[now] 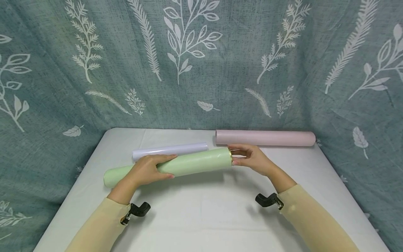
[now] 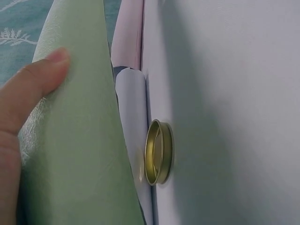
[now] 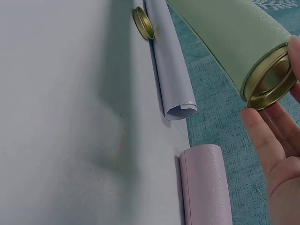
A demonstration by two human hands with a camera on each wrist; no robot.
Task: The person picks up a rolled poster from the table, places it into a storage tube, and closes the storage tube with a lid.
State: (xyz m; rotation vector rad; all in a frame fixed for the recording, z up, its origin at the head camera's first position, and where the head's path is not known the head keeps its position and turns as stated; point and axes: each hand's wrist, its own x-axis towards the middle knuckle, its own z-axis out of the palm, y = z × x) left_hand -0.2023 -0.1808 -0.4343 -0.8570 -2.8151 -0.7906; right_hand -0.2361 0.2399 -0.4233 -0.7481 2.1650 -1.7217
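A long pale-green tube (image 1: 198,162) is held tilted above the table, its right end higher. Around its middle my left hand (image 1: 149,171) grips it, thumb on the near side. At the right end sits a gold metal cap (image 3: 271,79), partly inside the tube's mouth. My right hand (image 1: 253,159) holds the cap's rim with its fingertips and thumb. Another gold cap (image 2: 158,152) stands on its edge on the table, against a rolled white sheet (image 3: 173,70); the green tube hides it in the head view.
A pink tube (image 1: 264,138) lies along the back edge of the white table (image 1: 201,217), right of the rolled sheet. Behind hangs a blue-green curtain (image 1: 233,105) with white leaf prints. Black wrist mounts (image 1: 140,209) stick out from both sleeves.
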